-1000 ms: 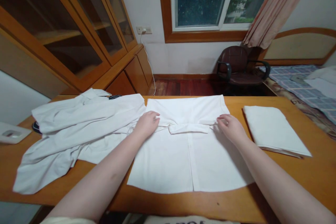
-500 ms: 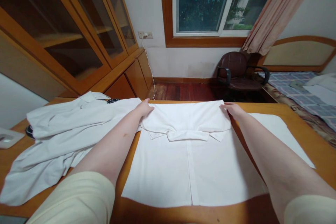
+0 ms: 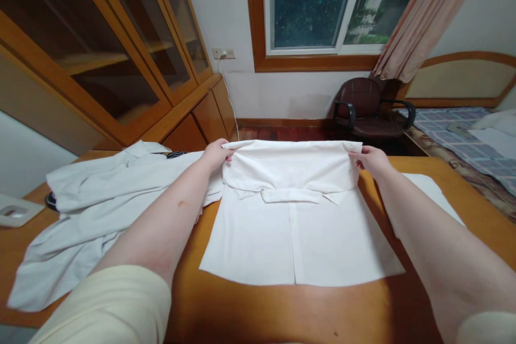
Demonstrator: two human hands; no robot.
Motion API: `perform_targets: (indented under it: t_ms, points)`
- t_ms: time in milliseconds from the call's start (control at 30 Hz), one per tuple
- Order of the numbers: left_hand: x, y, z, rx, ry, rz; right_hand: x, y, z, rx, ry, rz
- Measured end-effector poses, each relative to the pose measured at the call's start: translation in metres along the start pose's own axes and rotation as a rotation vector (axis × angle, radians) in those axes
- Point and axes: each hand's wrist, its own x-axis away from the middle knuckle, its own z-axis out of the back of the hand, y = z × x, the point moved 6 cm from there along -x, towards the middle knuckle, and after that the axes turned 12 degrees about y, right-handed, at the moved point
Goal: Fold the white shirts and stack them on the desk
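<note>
A white shirt [image 3: 298, 226] lies on the wooden table [image 3: 282, 312], its sleeves folded in across the middle. My left hand [image 3: 216, 153] pinches the shirt's far left corner and my right hand [image 3: 373, 160] pinches the far right corner. Both hands hold that far edge lifted off the table, so the top part of the shirt stands up while the near part stays flat.
A heap of rumpled white garments [image 3: 100, 204] covers the table's left side. A folded white cloth [image 3: 433, 193] lies right of my right arm. A white device [image 3: 16, 210] sits at the far left edge. Beyond stand a wooden cabinet [image 3: 121, 48], a chair [image 3: 368, 107] and a bed [image 3: 475, 134].
My hands went from the folded sleeves in the middle out to the shirt's far corners, gripped them, and have now raised the far edge off the table.
</note>
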Motion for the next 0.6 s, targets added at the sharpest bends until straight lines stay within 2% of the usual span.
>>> perform_targets:
  t_ms: [133,233,400,600]
  points:
    - [0.013,0.001,0.014,0.445,0.048,0.125,0.014,-0.014,0.018,-0.337,-0.007,-0.056]
    - [0.035,-0.002,0.024,0.685,0.045,0.154,0.031,-0.019,0.033,-0.378,-0.015,-0.048]
    - [0.084,-0.009,0.045,0.724,0.041,0.135,0.067,-0.021,0.059,-0.355,0.005,-0.035]
    - [0.14,-0.026,0.069,0.47,0.045,0.135,0.112,-0.007,0.09,-0.364,0.047,-0.001]
